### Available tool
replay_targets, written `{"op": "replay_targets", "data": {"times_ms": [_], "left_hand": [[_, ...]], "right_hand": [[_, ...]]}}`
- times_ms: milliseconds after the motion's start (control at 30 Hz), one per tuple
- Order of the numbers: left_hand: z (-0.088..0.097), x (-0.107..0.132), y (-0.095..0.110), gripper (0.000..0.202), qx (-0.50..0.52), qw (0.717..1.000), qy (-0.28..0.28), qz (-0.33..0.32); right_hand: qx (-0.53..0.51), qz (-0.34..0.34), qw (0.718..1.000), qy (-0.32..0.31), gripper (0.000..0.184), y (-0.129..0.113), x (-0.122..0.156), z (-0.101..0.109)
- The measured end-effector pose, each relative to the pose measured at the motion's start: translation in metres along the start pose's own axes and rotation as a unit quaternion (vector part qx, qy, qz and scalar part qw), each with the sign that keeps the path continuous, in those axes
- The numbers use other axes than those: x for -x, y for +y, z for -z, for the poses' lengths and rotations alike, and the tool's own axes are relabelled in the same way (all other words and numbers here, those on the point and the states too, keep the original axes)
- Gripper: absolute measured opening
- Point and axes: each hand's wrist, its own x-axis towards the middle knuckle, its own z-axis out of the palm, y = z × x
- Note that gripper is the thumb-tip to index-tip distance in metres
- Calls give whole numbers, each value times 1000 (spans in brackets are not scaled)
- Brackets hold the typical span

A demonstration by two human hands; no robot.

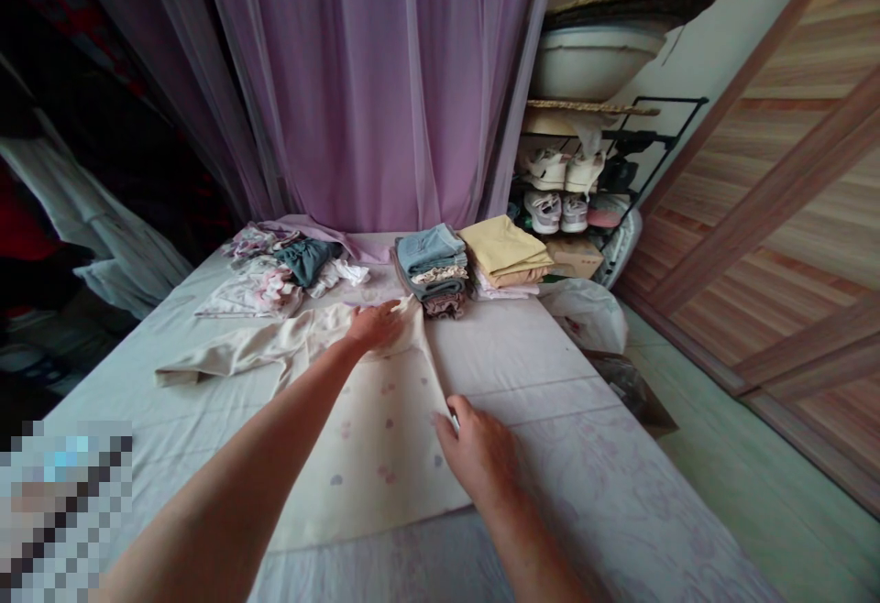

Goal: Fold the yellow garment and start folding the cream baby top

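Note:
A cream long-sleeved garment [371, 438] with small pink and grey spots lies flat on the bed [550, 374], one sleeve stretched out to the left. My left hand [375, 323] rests flat on its far end near the collar, fingers spread. My right hand [478, 452] is at the garment's right edge, fingers curled and pinching the fabric there. Just beyond the left hand stands a stack of folded clothes [433, 268] with blue jeans on top.
A second folded stack [505, 255] topped in yellow sits right of the first. Loose unfolded clothes [275, 273] lie at the far left. Purple curtains [371, 81] hang behind. A shoe rack [584, 191], a white plastic bag [588, 310] and a wooden door [790, 218] are to the right.

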Motion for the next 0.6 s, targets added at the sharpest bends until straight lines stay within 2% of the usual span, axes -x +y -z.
{"op": "replay_targets", "data": {"times_ms": [133, 267, 333, 433, 600], "left_hand": [[26, 20, -41, 35, -72, 997, -16, -1], [45, 37, -73, 38, -113, 993, -32, 29], [48, 41, -76, 40, -123, 990, -41, 48], [47, 43, -70, 38, -144, 987, -39, 66], [50, 47, -63, 35, -131, 989, -31, 59]], "right_hand": [[-9, -1, 1000, -4, 25, 2, 4, 1], [-21, -19, 999, -17, 24, 0, 10, 3], [-23, -24, 999, -22, 22, -2, 14, 4], [-28, -27, 999, -29, 18, -4, 18, 3], [-46, -33, 998, -28, 20, -8, 23, -1]]}}
